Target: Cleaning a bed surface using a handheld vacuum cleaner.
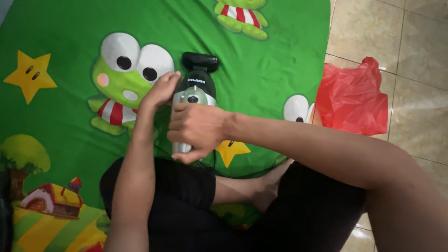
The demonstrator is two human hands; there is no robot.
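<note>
Head view. A seated person with crossed legs holds one handheld vacuum cleaner point(195, 95), black and grey-white, lying on a green cartoon-printed sheet point(280, 56) just in front of the knees. The right hand point(198, 128) wraps its fingers closed around the grey handle end; the left hand point(161, 89) rests curled fingers against the left flank of the body, beside the round grey dial, and whether it grips or only presses cannot be told. A thin dark cord point(215, 161) runs from under the right hand toward the lap.

Risk, as judged: the cord could snag on a leg; the left fingers may slip off the smooth casing; the nozzle could catch the loose sheet.

Count: one vacuum, one cord, two hands, one red plastic bag point(352, 100) on the tiled floor point(420, 42)
</note>
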